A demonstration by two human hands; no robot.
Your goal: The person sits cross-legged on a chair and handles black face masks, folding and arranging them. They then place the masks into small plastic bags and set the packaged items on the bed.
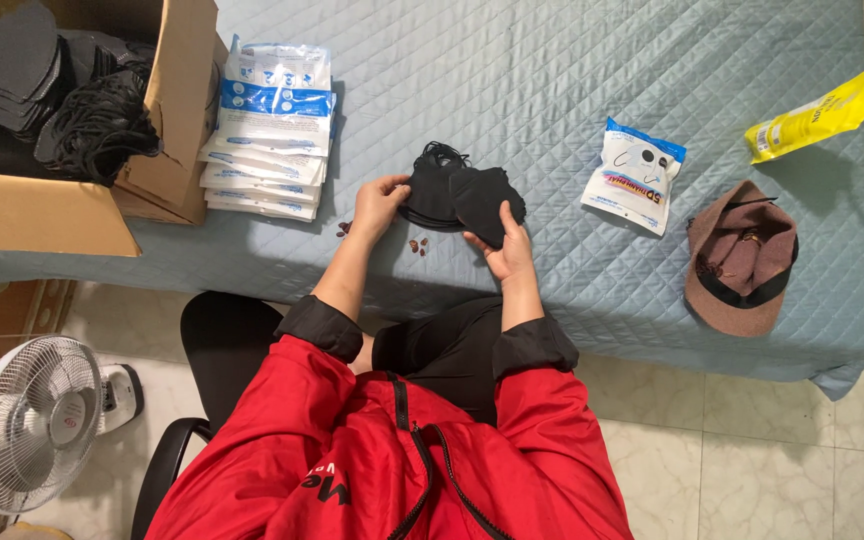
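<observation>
Red jacket (352, 470) fills the frame's bottom. At centre, my left hand (377, 205) and right hand (507, 250) both grip black masks (462, 195) over the bed (552, 100); their fingers are partly hidden behind.

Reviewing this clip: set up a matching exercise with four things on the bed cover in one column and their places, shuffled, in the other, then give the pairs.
Things
1. cardboard box
2. stack of sealed packets
3. brown cap
4. yellow bag

Places
A. far right, at the top edge of the cover
B. far left, filled with black masks
C. right side, near the front edge of the cover
D. just right of the box

Pairs: 1-B, 2-D, 3-C, 4-A

In the middle, the left hand and right hand hold black face masks.
</observation>
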